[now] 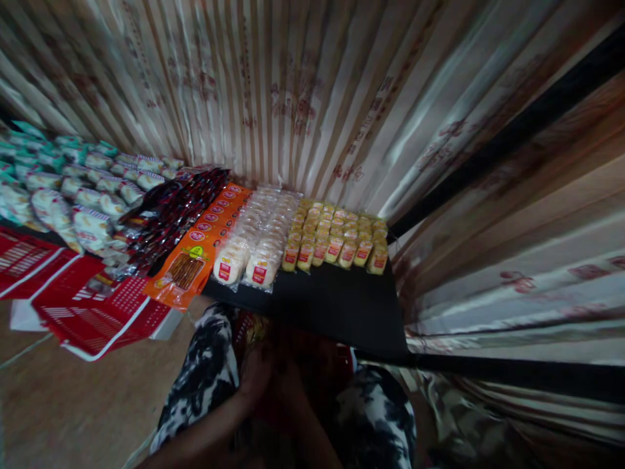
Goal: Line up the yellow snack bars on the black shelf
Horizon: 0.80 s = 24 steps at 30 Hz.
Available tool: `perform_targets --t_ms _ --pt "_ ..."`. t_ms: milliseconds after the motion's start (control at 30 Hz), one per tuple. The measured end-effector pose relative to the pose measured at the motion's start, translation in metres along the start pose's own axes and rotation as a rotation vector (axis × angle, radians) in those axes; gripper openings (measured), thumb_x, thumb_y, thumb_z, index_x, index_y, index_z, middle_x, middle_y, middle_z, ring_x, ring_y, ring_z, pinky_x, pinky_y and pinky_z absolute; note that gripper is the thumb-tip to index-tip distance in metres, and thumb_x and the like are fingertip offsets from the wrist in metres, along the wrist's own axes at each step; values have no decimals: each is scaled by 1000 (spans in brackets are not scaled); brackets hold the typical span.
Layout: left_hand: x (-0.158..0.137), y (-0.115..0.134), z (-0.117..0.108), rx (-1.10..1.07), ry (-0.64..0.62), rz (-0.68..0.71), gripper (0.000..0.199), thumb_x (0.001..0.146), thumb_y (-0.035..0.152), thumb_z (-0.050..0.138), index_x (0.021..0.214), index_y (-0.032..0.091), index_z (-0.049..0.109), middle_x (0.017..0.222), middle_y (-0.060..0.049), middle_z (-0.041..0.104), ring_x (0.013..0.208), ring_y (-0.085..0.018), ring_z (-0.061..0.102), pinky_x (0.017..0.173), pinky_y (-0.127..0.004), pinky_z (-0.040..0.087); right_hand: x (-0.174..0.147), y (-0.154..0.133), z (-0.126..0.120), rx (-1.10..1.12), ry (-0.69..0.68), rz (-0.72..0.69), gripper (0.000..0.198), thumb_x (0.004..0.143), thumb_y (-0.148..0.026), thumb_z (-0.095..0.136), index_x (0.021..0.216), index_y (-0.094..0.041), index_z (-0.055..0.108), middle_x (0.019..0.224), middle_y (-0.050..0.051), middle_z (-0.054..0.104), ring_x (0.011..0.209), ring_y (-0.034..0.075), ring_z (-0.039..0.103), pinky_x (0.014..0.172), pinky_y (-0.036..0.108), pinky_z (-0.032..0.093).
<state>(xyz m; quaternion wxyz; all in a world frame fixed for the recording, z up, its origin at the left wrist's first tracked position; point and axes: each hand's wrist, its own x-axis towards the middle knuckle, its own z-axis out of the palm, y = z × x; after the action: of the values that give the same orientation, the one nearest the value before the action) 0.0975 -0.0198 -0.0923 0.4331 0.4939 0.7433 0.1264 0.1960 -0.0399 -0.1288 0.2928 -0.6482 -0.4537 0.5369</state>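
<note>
My left hand (257,370) and my right hand (288,376) are low between my knees, under the front edge of a black shelf (336,309). Deep shadow covers the fingers of both, so what they hold, if anything, does not show. Close beyond my left hand is a dark red and yellow packaged item (254,327), partly hidden. On the shelf above stand rows of small yellow wrapped snacks (334,244). Left of them lie two rows of round white crackers (261,267) in clear wrappers, then orange snack packs (195,251) stacked overlapping.
Dark red packets (168,225) and white-and-green snack bags (95,225) fill the shelf's left side. Red baskets (105,312) stand below on the brown floor (73,397). A pleated printed curtain (303,85) hangs behind, with a black bar (512,124) at right.
</note>
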Motion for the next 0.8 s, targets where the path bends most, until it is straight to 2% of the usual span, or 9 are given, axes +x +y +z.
perform_targets --t_ms 67,133,300,500,567,700,800 --pt "-5 2 -4 -88 19 35 34 78 10 40 105 13 60 108 -7 64 102 -15 56 92 -24 39 -8 -12 -13 11 -45 57 31 71 -41 56 90 -17 64 89 9 69 85 24 63 75 33 49" --pt "-13 7 -9 -119 45 77 34 77 8 39 104 14 60 109 -6 64 103 -14 56 93 -23 39 -15 -25 -26 27 -46 46 30 70 -43 57 85 -18 62 84 7 68 80 22 63 72 31 49" --pt "-35 21 -23 -101 94 180 31 81 15 38 104 15 59 108 -6 63 105 -15 55 95 -26 39 -29 -55 -54 8 63 -46 29 67 -44 59 81 -18 61 79 4 67 78 21 62 73 30 47" --pt "-54 29 -31 -92 -101 182 38 80 37 48 112 20 56 112 -5 64 105 -19 57 90 -29 42 -35 -74 -74 -10 193 -134 32 67 -47 59 83 -20 63 81 4 68 79 21 62 75 32 47" --pt "-57 31 -31 -138 -111 205 37 79 36 50 111 20 57 109 -4 65 101 -18 59 88 -28 44 -37 -79 -77 -7 238 -161 34 65 -50 60 79 -19 64 82 5 68 82 23 61 77 33 47" --pt "-56 35 -30 -297 -68 249 27 77 23 50 101 17 59 97 -4 68 88 -15 62 79 -25 47 -46 -89 -78 118 171 -193 38 68 -54 58 82 -18 62 81 4 68 79 21 61 72 31 48" --pt "-50 38 -32 -399 -37 234 29 75 19 50 103 15 57 92 -4 67 80 -14 63 71 -23 49 -52 -92 -79 256 110 -143 40 68 -54 59 85 -18 60 78 3 67 73 19 62 65 29 48"
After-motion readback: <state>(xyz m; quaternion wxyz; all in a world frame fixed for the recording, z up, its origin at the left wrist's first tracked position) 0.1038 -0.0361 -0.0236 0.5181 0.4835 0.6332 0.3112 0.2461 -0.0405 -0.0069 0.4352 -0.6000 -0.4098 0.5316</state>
